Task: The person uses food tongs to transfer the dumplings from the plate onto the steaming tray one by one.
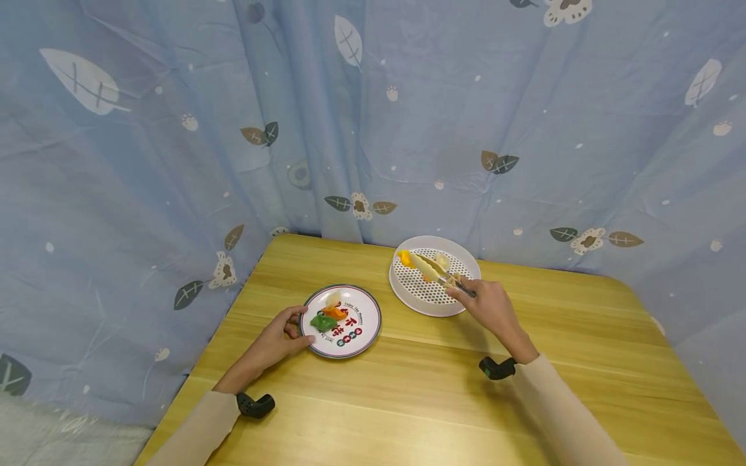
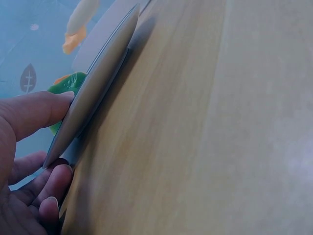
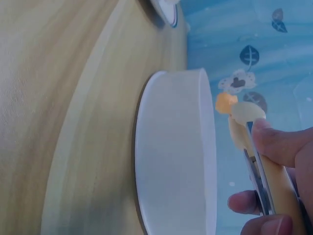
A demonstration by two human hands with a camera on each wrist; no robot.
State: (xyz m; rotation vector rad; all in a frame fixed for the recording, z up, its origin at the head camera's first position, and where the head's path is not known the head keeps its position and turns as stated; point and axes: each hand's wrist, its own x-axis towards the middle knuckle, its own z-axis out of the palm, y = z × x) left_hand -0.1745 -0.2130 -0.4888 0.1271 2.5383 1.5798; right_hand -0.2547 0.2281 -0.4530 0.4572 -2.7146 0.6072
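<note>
My left hand (image 1: 274, 343) grips the near-left rim of a round white plate (image 1: 367, 310), thumb on top and fingers at the underside. On the plate lie a green dumpling-like piece (image 1: 323, 323), an orange one (image 1: 335, 312) and a pale one (image 1: 333, 299). My right hand (image 1: 492, 307) holds tongs (image 1: 424, 266) with pale scalloped tips over a white steamer basket (image 1: 410, 303) with a perforated base. At the tips is a yellow-orange piece (image 3: 226, 103), apparently pinched and above the basket's rim. A pale piece (image 1: 443, 261) lies in the basket; an orange one is partly hidden by the tongs.
The wooden table (image 1: 379, 408) ends at a patterned blue curtain (image 1: 431, 129) behind and to the left. The basket stands near the back edge, right of the plate. Black wrist devices (image 1: 255, 406) sit at both cuffs.
</note>
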